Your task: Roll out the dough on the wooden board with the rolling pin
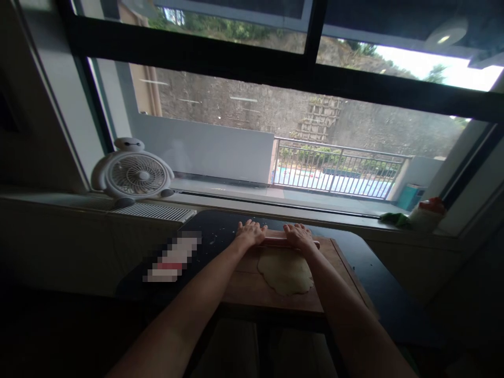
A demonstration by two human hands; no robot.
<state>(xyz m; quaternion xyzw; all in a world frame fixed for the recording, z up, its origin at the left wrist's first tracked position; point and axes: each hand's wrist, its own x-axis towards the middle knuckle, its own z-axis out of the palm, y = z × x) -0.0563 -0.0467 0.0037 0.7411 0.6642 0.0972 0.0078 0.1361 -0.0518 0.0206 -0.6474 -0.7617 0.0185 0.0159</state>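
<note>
Nearest us, a wooden board (244,289) bears a flattened dough sheet (284,274). Just beyond it, we see the left hand (251,234) and right hand (299,234) resting nearly flat, fingers extended, upon a rolling pin (274,242). Farther off, a white fan (136,175) stands beside the window (252,66).

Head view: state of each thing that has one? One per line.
Dough: flattened, edge uneven
Rolling pin: lying crosswise at dough's far edge
Left hand: open, on pin's left part
Right hand: open, on its right part
Board: flat on table
Fan: upright; running or not, unclear
Window: open or shut, unclear
</note>
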